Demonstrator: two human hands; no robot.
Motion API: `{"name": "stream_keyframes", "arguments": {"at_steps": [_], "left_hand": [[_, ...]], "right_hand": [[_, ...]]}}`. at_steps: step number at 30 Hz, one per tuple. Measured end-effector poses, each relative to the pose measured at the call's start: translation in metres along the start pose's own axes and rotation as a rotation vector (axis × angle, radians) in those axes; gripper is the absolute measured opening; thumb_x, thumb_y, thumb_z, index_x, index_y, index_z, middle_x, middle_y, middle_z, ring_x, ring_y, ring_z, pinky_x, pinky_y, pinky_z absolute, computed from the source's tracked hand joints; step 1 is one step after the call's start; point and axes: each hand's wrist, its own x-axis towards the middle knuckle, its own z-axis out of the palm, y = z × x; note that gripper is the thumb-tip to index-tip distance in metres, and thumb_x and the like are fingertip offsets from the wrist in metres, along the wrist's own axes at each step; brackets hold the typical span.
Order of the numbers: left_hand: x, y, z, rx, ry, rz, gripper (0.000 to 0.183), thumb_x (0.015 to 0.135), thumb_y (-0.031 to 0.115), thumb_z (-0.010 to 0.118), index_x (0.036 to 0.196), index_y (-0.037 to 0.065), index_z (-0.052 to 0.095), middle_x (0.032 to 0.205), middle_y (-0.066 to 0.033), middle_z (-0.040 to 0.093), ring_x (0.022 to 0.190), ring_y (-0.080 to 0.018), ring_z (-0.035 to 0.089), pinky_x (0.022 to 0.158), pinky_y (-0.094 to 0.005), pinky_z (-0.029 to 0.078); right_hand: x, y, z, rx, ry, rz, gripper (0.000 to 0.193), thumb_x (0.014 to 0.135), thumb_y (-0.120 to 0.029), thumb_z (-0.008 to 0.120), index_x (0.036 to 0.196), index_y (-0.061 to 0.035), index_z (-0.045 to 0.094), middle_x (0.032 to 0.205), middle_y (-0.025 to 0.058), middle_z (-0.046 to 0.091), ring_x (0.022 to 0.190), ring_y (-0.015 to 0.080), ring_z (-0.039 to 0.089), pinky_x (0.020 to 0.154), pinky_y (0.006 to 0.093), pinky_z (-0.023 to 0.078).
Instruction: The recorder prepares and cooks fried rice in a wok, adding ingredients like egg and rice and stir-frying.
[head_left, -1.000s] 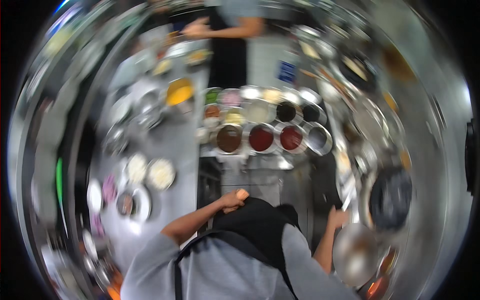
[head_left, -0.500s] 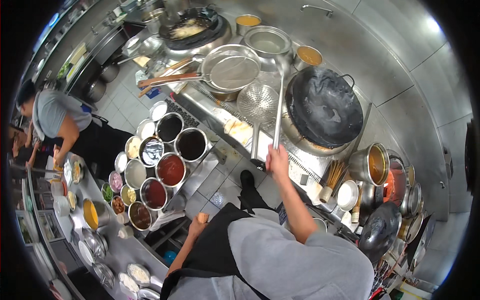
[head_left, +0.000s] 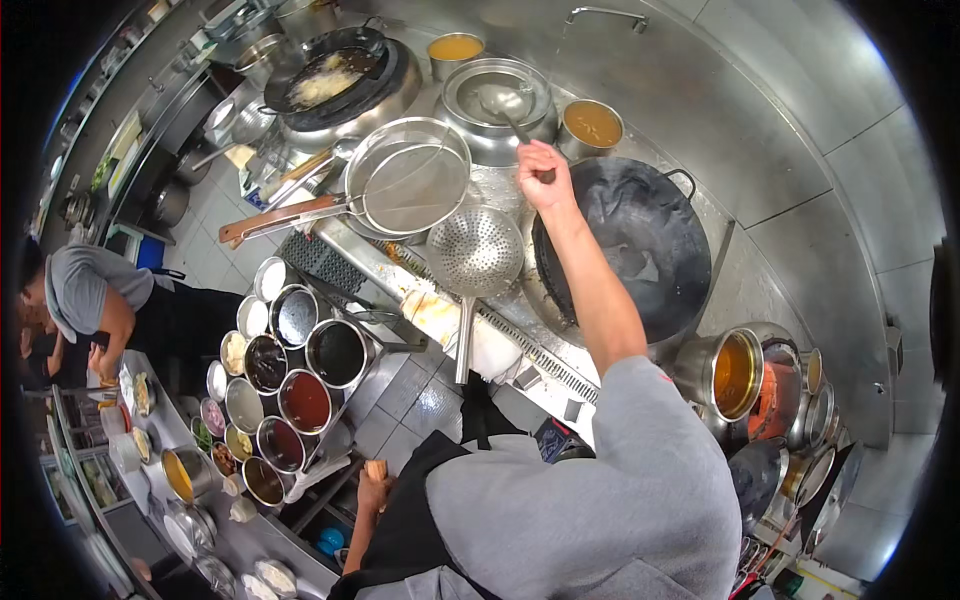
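My right hand (head_left: 546,176) is closed round the handle of a ladle (head_left: 514,127), reaching over the near wok. The ladle's bowl end dips into a metal pot (head_left: 540,98) of clear liquid at the back of the stove. Below my forearm sits the black wok (head_left: 650,255), with a small wet patch inside. Down by my apron, my left hand (head_left: 372,492) grips a small tan, wood-like piece (head_left: 376,468); most of it is hidden in the fingers. A perforated skimmer (head_left: 475,250) and a wooden-handled mesh strainer (head_left: 415,185) lie left of the wok.
Pots of orange liquid (head_left: 456,48) and brown liquid (head_left: 592,125) flank the water pot. Food fries in a far wok (head_left: 325,88). Sauce containers (head_left: 305,400) crowd the left stand. Another person (head_left: 95,300) works at far left. A soup pot (head_left: 735,375) stands right.
My right hand has moved up and away from me, bringing the ladle from beside the skimmer into the pot. My left hand still holds the tan piece. The view has shifted slightly.
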Motion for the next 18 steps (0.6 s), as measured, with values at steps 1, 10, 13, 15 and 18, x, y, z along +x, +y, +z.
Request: {"name": "stream_keyframes", "arguments": {"at_steps": [1, 10, 13, 15, 18], "left_hand": [[-0.001, -0.008, 0.003, 0.005, 0.001, -0.001, 0.061, 0.069, 0.033, 0.08, 0.108, -0.002, 0.049, 0.101, -0.0234, 0.065, 0.097, -0.0375, 0.065, 0.083, -0.0433, 0.05], [0.03, -0.082, 0.039, -0.103, 0.006, 0.008, 0.061, 0.07, 0.031, 0.08, 0.113, -0.002, 0.051, 0.104, -0.0199, 0.066, 0.098, -0.0335, 0.065, 0.085, -0.0405, 0.05], [0.021, -0.063, 0.034, -0.1, 0.05, -0.067, 0.061, 0.069, 0.03, 0.08, 0.113, -0.001, 0.05, 0.105, -0.0198, 0.066, 0.099, -0.0335, 0.065, 0.086, -0.0404, 0.05], [0.02, -0.052, 0.031, -0.164, -0.09, -0.081, 0.062, 0.069, 0.028, 0.08, 0.114, -0.002, 0.049, 0.107, -0.0211, 0.065, 0.102, -0.0346, 0.064, 0.088, -0.0407, 0.049], [0.016, -0.052, 0.042, -0.07, -0.052, -0.098, 0.066, 0.068, 0.03, 0.081, 0.116, -0.001, 0.049, 0.108, -0.0227, 0.065, 0.104, -0.0362, 0.063, 0.089, -0.0416, 0.049]], "right_hand": [[-0.003, 0.007, 0.012, 0.093, -0.141, 0.01, 0.028, 0.095, -0.004, 0.044, 0.067, -0.0079, 0.043, 0.055, -0.0013, 0.041, 0.042, 0.0078, 0.041, 0.041, 0.0218, 0.039], [0.028, -0.03, 0.051, 0.139, -0.663, -0.137, 0.01, 0.089, -0.001, 0.047, 0.08, -0.0039, 0.045, 0.059, -0.0019, 0.041, 0.045, 0.0068, 0.04, 0.045, 0.023, 0.039], [0.024, -0.032, 0.036, -0.137, -0.467, -0.193, 0.01, 0.091, -0.005, 0.049, 0.082, -0.0044, 0.046, 0.061, -0.0019, 0.04, 0.046, 0.0066, 0.041, 0.045, 0.0227, 0.037], [0.025, -0.029, 0.015, -0.423, -0.216, -0.271, 0.016, 0.092, -0.007, 0.052, 0.077, -0.0064, 0.047, 0.061, -0.0012, 0.042, 0.047, 0.0077, 0.042, 0.044, 0.0238, 0.037], [0.028, 0.001, -0.019, -0.94, 0.199, -0.458, 0.018, 0.091, -0.007, 0.055, 0.074, -0.0068, 0.05, 0.059, -0.0005, 0.044, 0.045, 0.0098, 0.042, 0.041, 0.0261, 0.037]]}}
